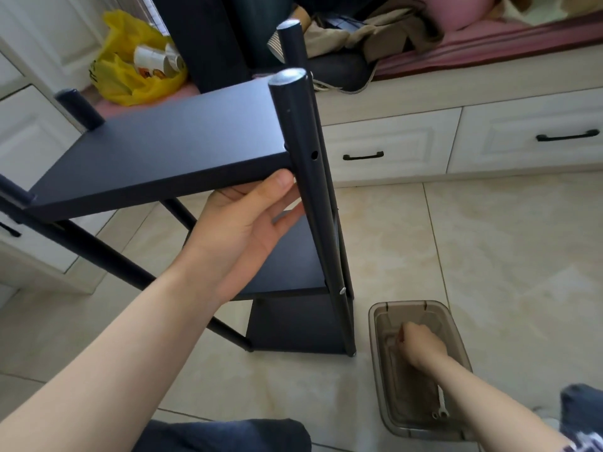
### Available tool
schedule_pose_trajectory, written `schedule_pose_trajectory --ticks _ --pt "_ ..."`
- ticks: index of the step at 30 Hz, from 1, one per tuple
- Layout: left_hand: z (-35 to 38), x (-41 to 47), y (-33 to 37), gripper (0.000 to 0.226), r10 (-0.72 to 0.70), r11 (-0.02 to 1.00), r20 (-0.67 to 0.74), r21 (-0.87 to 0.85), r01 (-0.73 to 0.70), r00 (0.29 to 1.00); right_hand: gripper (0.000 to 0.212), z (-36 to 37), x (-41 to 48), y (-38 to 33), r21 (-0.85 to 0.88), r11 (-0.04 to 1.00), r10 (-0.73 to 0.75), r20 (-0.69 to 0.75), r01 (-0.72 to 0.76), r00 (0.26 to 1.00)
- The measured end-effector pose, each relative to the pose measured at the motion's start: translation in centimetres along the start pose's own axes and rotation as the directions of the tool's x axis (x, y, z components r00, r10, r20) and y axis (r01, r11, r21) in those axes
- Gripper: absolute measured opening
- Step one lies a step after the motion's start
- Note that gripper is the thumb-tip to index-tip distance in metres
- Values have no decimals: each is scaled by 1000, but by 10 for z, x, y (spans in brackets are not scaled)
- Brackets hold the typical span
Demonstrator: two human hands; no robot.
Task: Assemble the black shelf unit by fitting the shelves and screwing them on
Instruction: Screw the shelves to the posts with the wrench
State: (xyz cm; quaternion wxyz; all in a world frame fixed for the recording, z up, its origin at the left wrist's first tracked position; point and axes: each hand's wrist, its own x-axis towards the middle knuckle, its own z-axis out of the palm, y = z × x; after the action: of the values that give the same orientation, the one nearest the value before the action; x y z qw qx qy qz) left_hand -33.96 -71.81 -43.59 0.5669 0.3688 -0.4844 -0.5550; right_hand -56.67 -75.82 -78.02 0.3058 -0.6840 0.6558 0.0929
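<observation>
The black shelf unit stands on the tiled floor with black round posts [306, 177] and two lower shelves [293, 265] fitted. The top black shelf [163, 151] lies between the posts. My left hand [248, 223] holds this shelf from below at its near right corner, thumb on the front edge, fingers under it. An empty screw hole [314, 154] shows in the near right post beside that corner. A silver screw head [342, 291] sits lower on the same post. My right hand [421, 347] reaches down into a brown translucent box [378, 353], fingers curled; what they hold is hidden.
A small silver wrench [441, 406] lies in the box near its front. White drawers with black handles [363, 156] line the wall behind. A yellow bag [130, 60] and clothes [365, 34] lie on the pink bench top. My knees [228, 435] are at the bottom.
</observation>
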Motion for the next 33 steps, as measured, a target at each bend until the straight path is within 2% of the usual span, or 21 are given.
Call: schedule_pose_trajectory --ticks 5,10,12,16,20,23,25,27,30,33 --pt "-1 -1 2 21 12 1000 10 12 -12 1000 25 -58 -14 -10 -196 979 -57 29 62 998" --pt "2 -3 1 21 18 1000 -20 -24 -18 1000 17 -140 -45 -52 -230 929 -279 84 291 957" --pt "3 -5 1 21 24 999 -31 -21 -25 999 13 -174 -64 -67 -222 884 -409 59 411 911" --pt "7 -8 4 22 21 999 -66 -40 -24 998 7 -236 -117 -93 -197 762 -632 -23 617 774" --pt "11 -10 5 21 20 999 -84 -31 -23 996 6 -275 -172 -110 -10 620 -774 -171 784 610" --pt "13 -10 7 28 19 999 -104 -27 -22 994 13 -290 -204 -114 183 486 -784 -340 855 519" --pt "14 -10 7 33 16 1000 -131 -25 -19 991 14 -297 -216 -119 244 409 -755 -451 879 477" --pt "15 -10 6 28 16 999 -151 -29 -20 988 15 -302 -221 -124 273 348 -705 -555 897 442" --pt "14 -10 5 38 13 999 -148 -31 -17 989 19 -304 -221 -130 264 317 -642 -647 911 411" --pt "12 -10 6 47 2 999 -144 -37 -8 990 18 -301 -221 -129 220 337 -640 -660 915 394"
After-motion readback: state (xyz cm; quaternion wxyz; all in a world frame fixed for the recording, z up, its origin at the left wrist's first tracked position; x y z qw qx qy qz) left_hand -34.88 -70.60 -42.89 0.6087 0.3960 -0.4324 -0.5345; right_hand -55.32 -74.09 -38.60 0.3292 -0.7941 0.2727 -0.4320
